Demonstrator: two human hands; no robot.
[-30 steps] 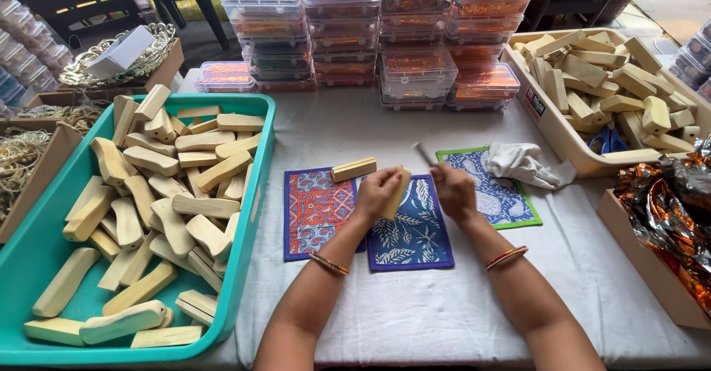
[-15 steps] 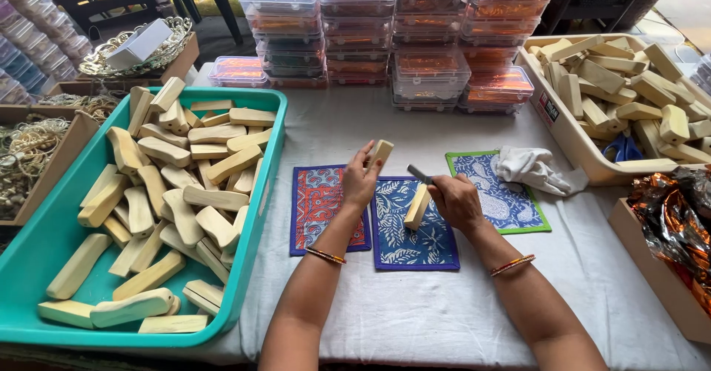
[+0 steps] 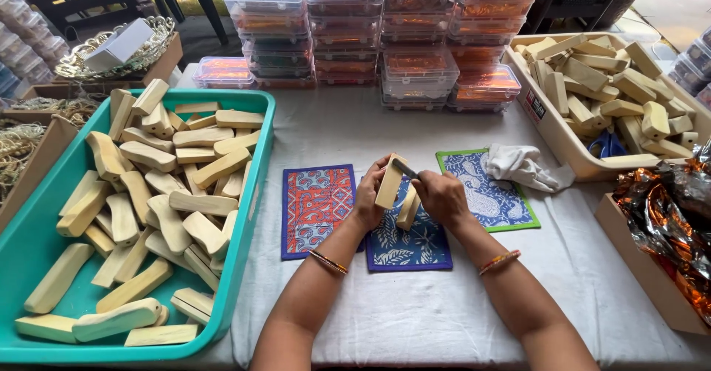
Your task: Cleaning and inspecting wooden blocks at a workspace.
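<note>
A person's two bare forearms reach over a bench covered in white cloth, seen from above. The left hand is closed around one pale wooden block, holding it upright above the middle mat. The right hand grips a small dark-handled tool whose tip touches the top of that block; a second wooden block is tucked under this hand's fingers. Each wrist wears one bangle.

Three patterned cloth mats lie side by side beneath the hands: one red and blue mat on the left, one dark blue leaf-print mat in the middle, and one green-edged blue mat on the right. One crumpled white cloth rests on the far corner of the green-edged mat.

To the left sits one teal tray holding several dozen shaped wooden pieces, too many and too overlapped to count exactly. To the right, one cream crate holds a heap of squarer wooden blocks, with blue scissor handles showing among them. Beside it, one cardboard box holds crinkled orange foil wrappers.

Along the far edge stand four stacks of clear lidded containers with orange contents, plus one single container to their left.
</note>
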